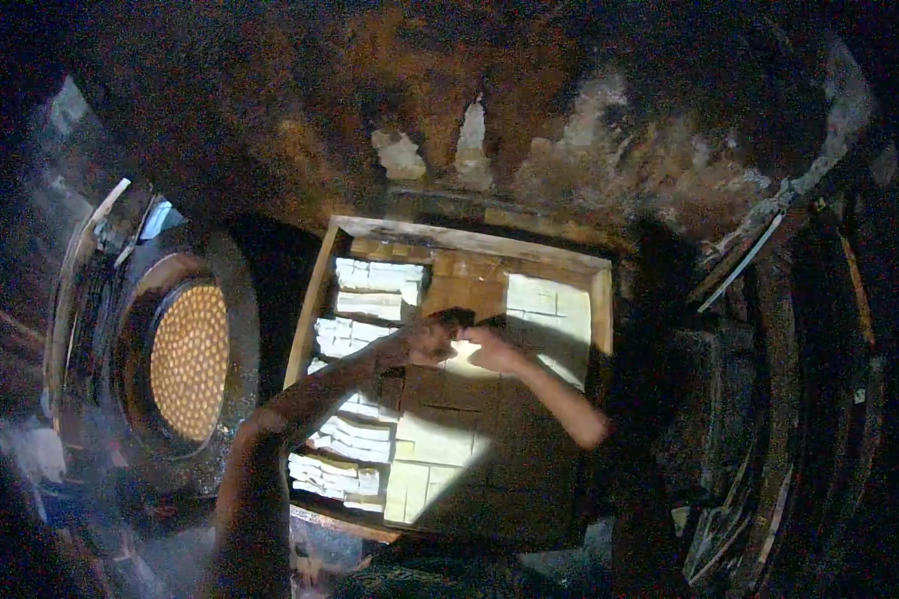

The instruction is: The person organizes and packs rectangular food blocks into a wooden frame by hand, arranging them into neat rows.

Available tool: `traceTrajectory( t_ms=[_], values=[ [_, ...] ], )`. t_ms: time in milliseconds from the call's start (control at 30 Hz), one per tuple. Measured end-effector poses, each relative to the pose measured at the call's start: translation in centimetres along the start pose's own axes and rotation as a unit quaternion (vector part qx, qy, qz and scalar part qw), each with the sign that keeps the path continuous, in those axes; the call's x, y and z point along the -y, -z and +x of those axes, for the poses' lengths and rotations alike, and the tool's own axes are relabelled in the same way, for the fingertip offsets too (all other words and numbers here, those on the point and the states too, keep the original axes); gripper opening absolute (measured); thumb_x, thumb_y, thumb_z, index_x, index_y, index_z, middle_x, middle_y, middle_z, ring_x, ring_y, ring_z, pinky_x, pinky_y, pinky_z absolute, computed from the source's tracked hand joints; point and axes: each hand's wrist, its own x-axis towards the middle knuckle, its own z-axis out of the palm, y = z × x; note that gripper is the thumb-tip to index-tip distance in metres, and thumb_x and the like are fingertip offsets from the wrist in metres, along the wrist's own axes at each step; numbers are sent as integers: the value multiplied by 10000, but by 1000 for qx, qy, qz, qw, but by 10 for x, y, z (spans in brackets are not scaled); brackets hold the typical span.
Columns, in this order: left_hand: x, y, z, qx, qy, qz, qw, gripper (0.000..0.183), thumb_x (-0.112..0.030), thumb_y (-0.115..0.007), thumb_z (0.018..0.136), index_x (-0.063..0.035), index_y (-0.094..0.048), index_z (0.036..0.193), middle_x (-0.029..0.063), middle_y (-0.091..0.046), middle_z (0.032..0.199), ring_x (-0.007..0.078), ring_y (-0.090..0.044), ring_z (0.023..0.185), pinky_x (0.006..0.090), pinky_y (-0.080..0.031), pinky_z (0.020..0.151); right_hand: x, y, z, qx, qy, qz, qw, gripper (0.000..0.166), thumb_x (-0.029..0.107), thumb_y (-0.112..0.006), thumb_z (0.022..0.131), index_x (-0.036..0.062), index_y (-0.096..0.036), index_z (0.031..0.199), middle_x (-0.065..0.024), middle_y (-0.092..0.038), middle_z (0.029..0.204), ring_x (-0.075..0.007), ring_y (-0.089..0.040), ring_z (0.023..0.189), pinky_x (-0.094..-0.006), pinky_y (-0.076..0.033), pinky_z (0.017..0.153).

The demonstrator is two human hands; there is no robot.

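Note:
My left hand and my right hand meet at the fingertips over the middle of a shallow wooden tray. Both have bent fingers, and blur and shadow hide whether a small thing is held between them. A bright pale patch shows just below the fingertips; I cannot tell whether it is a held piece or the lit surface beneath. Rows of stacked pale, thin pieces line the tray's left side. Flat, pale rectangular pieces lie edge to edge across the middle and right.
Left of the tray stands a round, dark-rimmed vessel, its face covered with several rows of pale round spots. A stained, patchy surface lies beyond the tray. Thin, pale strips lean at the right. Deep shadow hides much around the tray.

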Motion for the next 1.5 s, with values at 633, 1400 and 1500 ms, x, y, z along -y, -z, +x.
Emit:
traceTrajectory(
  t_ms=[633, 1400, 1500],
  values=[
    [-133, 30, 22, -161, -484, 336, 792, 371, -460, -573, 850, -114, -621, 975, 75, -573, 556, 263, -541, 422, 385, -485, 465, -39, 2, -30, -96, 57, -54, 992, 354, 165, -645, 797, 39, -531, 1108, -160, -599, 969, -298, -549, 811, -409, -465, 745],
    [-135, 67, -45, 98, -117, 509, 847, 612, -462, -514, 853, -111, -401, 1342, 152, -473, 1290, 271, -437, 1191, 450, -349, 985, 39, -5, -33, -102, 132, -221, 961, 679, 224, -715, 696, 46, -442, 1292, -200, -521, 1234, -358, -473, 1161, -402, -370, 998],
    [-91, 44, -32, 103, -92, 333, 933, 677, -454, -575, 817, -109, -382, 1367, 128, -428, 1375, 268, -367, 1289, 437, -271, 1072, -24, -31, -23, -189, 123, -191, 955, 648, 206, -710, 693, 38, -469, 1271, -200, -538, 1211, -368, -469, 1161, -410, -375, 993]
  ],
)
